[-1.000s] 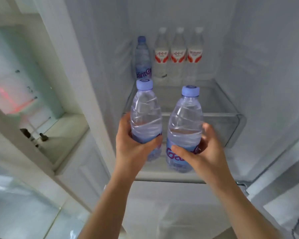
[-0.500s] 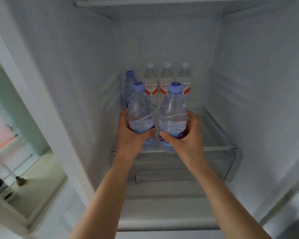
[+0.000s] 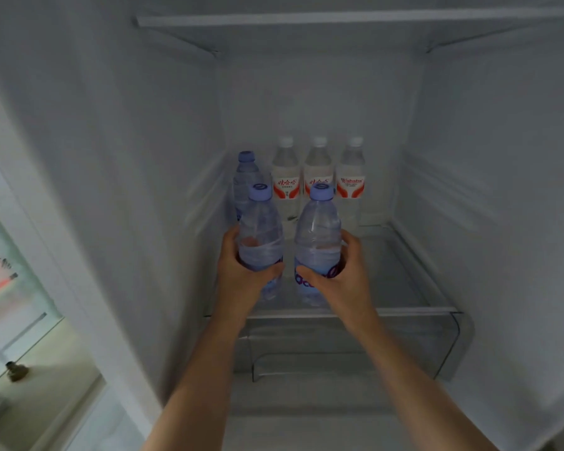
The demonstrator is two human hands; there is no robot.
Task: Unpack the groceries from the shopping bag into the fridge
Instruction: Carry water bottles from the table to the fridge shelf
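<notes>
Both bottles are travelling deeper into the fridge than a moment ago, the left hand [image 3: 241, 271] grasping the left bottle [image 3: 261, 236] and the right hand [image 3: 342, 278] grasping the right bottle [image 3: 318, 236], each grip clenched around the lower body. They are hanging upright just above the glass shelf [image 3: 404, 278], near four bottles standing at the back [image 3: 318, 170]. Setting them down well probably means lowering both flat, short of that row, before letting go.
</notes>
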